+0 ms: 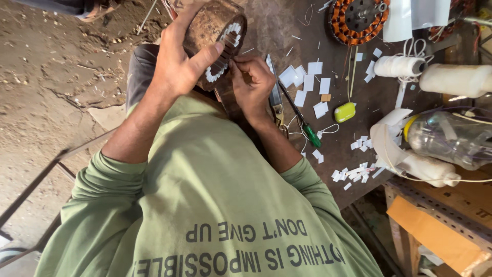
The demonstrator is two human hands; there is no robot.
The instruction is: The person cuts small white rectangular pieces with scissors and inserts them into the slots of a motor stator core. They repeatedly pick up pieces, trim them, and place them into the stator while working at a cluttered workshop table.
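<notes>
My left hand (177, 64) grips a rusty brown cylindrical motor stator (212, 23) and holds it tilted above my lap. White insulation paper strips (225, 51) line the slots around its open face. My right hand (252, 82) is at the lower edge of that face. Its thumb and fingertips are pinched on one white paper strip at a slot. Both green sleeves are pushed up my forearms.
On the dark workbench (359, 138) to the right lie scissors (277, 100), a green-handled screwdriver (309, 133), cut white paper pieces (307, 82), a yellow-green block (345, 112), thread spools (400, 65), a copper-wound stator (359, 18) and a plastic bottle (451, 136). Dirt floor (46, 77) is on the left.
</notes>
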